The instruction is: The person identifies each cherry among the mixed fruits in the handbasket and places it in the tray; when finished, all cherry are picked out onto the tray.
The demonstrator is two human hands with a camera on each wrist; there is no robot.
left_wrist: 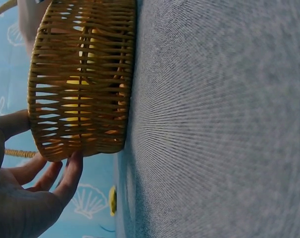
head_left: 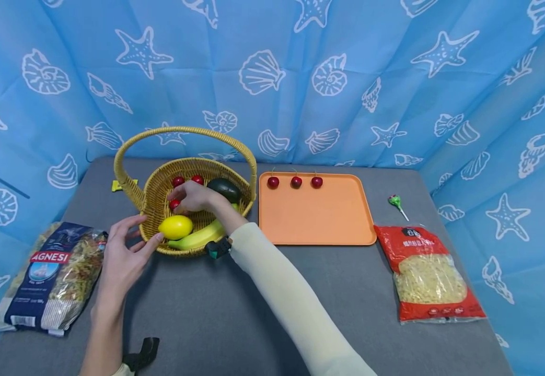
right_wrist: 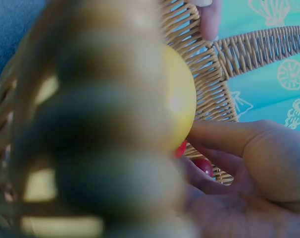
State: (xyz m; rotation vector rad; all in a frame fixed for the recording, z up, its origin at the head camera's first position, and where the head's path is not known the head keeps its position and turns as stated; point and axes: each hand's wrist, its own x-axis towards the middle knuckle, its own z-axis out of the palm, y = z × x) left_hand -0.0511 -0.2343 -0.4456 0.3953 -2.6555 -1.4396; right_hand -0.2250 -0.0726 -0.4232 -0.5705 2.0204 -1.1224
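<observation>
A wicker basket (head_left: pixel 150 209) with a tall arched handle stands at the left of the table. My left hand (head_left: pixel 128 250) holds its near-left rim, thumb on one side and fingers against the woven wall (left_wrist: pixel 80 114). My right hand (head_left: pixel 194 197) reaches down inside, with a cherry (head_left: pixel 174 204) between thumb and fingers; its fingertips are partly hidden behind the lemon (right_wrist: pixel 182 99) in the right wrist view. Two more cherries, one a cherry (head_left: pixel 197 179) at the back, lie beyond the hand. A banana (head_left: pixel 199 237) and an avocado (head_left: pixel 222 189) are also in the basket.
Right of the basket lies an orange tray (head_left: pixel 316 216) with three cherries (head_left: pixel 296 181) along its far edge. A lollipop (head_left: pixel 396 205) and a red noodle bag (head_left: pixel 429 274) are farther right. A pasta bag (head_left: pixel 51 277) lies left, and a yellow-wrapped candy (head_left: pixel 118 185) behind the basket.
</observation>
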